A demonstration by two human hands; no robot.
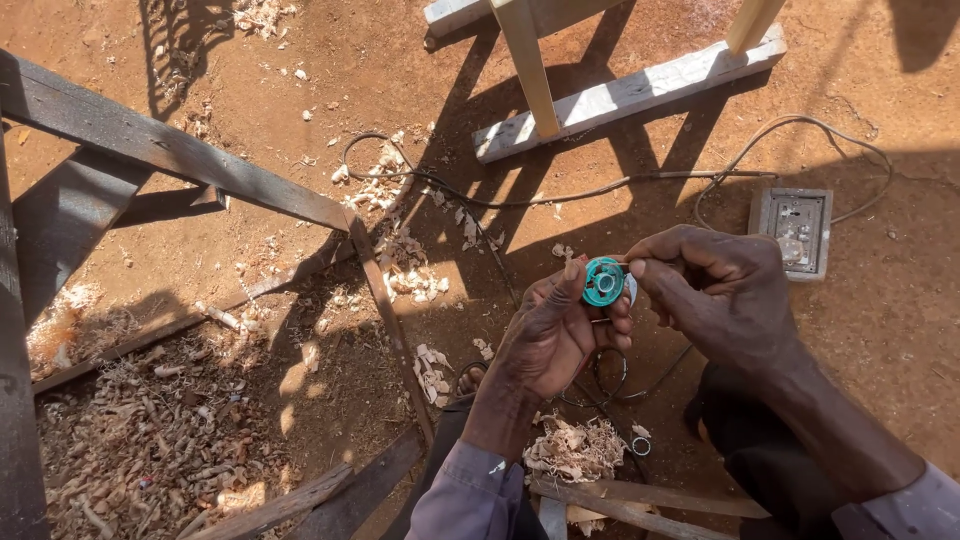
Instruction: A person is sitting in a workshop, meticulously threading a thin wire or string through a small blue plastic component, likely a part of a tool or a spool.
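Note:
My left hand [555, 335] holds a small round teal part [604, 281] up between thumb and fingers, with a dark cable trailing down from it. My right hand [725, 290] meets it from the right, its fingertips pinching the teal part's right edge, where a bit of pale metal shows. Both hands hover above the red dirt ground, over my lap. The underside of the part is hidden by my fingers.
A grey electrical socket box [795, 228] lies on the dirt at the right, with black cable [560, 197] snaking across the ground. Dark weathered planks [170, 150] frame the left. Pale timber pieces [625, 95] stand at the top. Wood shavings [150, 440] are scattered about.

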